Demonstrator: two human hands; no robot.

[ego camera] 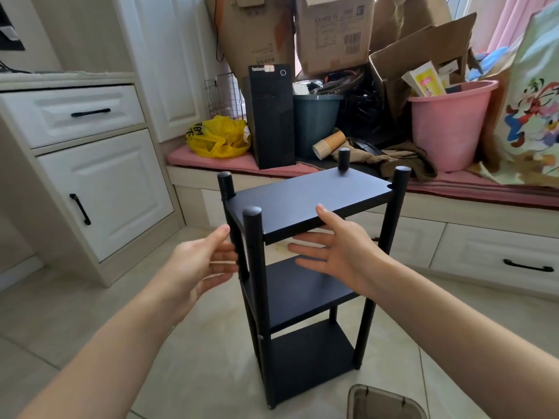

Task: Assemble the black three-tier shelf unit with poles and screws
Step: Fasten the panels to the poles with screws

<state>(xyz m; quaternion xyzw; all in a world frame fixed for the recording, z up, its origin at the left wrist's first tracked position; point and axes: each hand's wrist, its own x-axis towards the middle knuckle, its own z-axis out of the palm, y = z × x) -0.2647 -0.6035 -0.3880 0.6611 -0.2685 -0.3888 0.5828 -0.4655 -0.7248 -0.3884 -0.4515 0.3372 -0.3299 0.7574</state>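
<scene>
Shelf (302, 195): three tiers (305, 290), apparently four poles (253, 228)

A black three-tier shelf unit (305, 267) stands upright on the pale tiled floor (90, 322), its three boards held between four round-capped poles. The left hand (202, 264) hovers with fingers spread just left of the near-left pole (255, 267). The right hand (338, 255) is at the top board's near edge, thumb on the upper face and straight fingers below it. Far behind, a pink-cushioned bench (211, 161) carries a black computer tower (272, 116), a yellow bag (217, 137), stacked paper cups (328, 145), cardboard boxes (332, 31) and a pink bucket (447, 125). White cabinets (90, 176) stand at far left.
</scene>
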